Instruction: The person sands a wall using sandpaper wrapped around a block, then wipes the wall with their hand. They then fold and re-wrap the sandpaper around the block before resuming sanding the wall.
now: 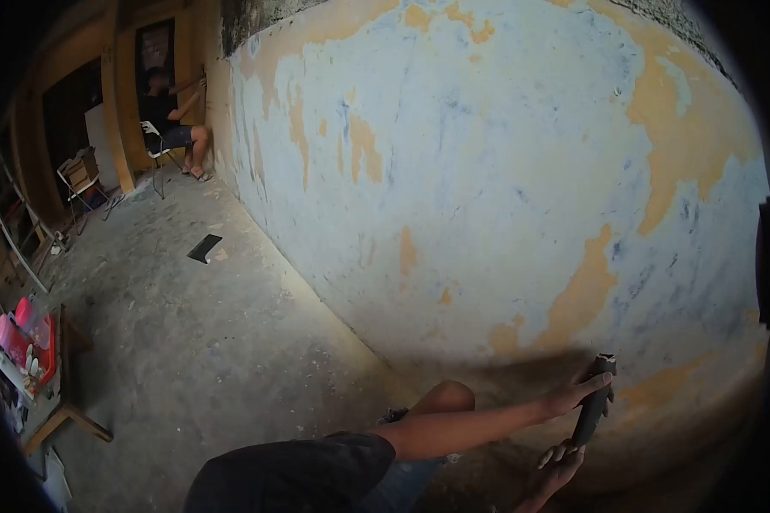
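Note:
Low on the right, my left hand [583, 393] is closed around a dark, roughly tube-shaped piece [590, 419]. Its upper end has a pale, ragged edge; I cannot make out exactly what it is. My right hand [560, 468] is at the lower end of the same piece, fingers curled against it. Both hands are close to the peeling wall [488, 231], where pale blue paint shows orange-yellow patches. My bent knee [447, 398] lies behind the outstretched left arm.
A low wooden table [73, 415] at left carries a red tray [50, 363] with pink-lidded containers [13, 338]. A black sheet [204, 248] lies on the concrete floor. Farther back, a person [171, 115] sits on a chair, arms raised to the wall; another chair [81, 175] holds a cardboard box.

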Tool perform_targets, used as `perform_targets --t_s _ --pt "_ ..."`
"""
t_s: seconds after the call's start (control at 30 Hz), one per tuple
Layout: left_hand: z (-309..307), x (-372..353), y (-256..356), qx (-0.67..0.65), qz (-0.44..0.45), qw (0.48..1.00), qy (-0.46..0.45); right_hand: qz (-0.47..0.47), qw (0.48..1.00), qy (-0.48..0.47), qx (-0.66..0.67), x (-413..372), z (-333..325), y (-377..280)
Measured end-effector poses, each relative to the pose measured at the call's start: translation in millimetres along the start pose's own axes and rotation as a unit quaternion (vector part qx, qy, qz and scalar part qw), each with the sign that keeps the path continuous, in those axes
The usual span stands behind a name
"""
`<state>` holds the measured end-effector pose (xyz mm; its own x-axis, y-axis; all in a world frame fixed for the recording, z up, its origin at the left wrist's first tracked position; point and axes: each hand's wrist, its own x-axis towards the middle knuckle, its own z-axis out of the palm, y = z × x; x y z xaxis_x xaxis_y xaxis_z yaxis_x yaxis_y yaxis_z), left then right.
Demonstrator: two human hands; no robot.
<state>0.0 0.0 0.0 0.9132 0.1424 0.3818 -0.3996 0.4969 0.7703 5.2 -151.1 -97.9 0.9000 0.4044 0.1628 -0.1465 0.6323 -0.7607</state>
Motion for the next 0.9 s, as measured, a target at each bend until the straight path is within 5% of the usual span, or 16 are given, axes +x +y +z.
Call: perform_targets --t_s 0.23,0.43,0.5,0.7,0.9 --pt "9 12 11 -0.004 0.029 0.999 -0.021 -0.029 0.998 0.036 -0.036 11 8 -15" --pt "-2 16 3 -0.042 0.047 0.997 0.033 0.056 0.998 0.015 -0.012 7 2 -22" --pt "0 10 10 -0.052 0.031 0.997 0.057 0.011 0.986 -0.065 -0.151 8 5 -27" --pt "-4 9 18 -0.056 -0.045 0.997 0.038 -0.112 0.961 -0.070 -0.244 -13 31 -25" --pt "-14 8 31 -0.123 -0.069 0.990 -0.032 -0.175 0.856 -0.070 -0.482 -8 28 -19"
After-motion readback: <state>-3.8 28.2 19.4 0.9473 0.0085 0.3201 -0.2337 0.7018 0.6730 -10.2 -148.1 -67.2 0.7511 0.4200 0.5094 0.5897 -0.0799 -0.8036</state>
